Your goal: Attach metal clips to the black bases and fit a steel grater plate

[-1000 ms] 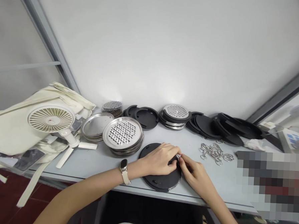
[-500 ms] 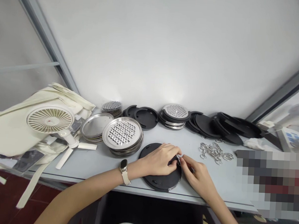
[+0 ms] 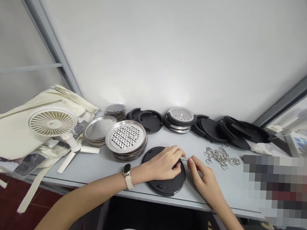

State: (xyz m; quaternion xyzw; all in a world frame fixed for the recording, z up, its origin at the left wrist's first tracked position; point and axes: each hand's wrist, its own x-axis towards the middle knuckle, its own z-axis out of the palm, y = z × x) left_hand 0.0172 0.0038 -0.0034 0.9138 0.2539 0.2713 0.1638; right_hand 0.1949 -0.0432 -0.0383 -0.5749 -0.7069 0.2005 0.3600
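Note:
A round black disc [image 3: 167, 186] with small slots lies on the table near its front edge, a metal rim showing at its lower right. My left hand [image 3: 163, 164], with a watch on the wrist, presses across the disc, its fingers curled at the disc's right side. A thin metal wire piece [image 3: 184, 159] spans from the left fingertips to my right hand [image 3: 204, 177]. The right thumb and index finger pinch its outer end, just beyond the disc's edge. Part of the wire is hidden by the fingers. Several looped metal wire pieces [image 3: 220, 157] lie in a pile to the right.
Stacked metal grater discs [image 3: 126, 137] and plain metal plates [image 3: 98, 127] stand left. Along the wall are black round holders [image 3: 150, 121], a holder stack topped by a perforated disc [image 3: 181, 114], and more black parts [image 3: 214, 128]. A white fan [image 3: 52, 122] and cream bag [image 3: 11, 128] lie far left.
My right hand has shifted slightly right, away from the disc, and the wire piece now shows stretched between both hands. My left hand stays nearly in place on the disc.

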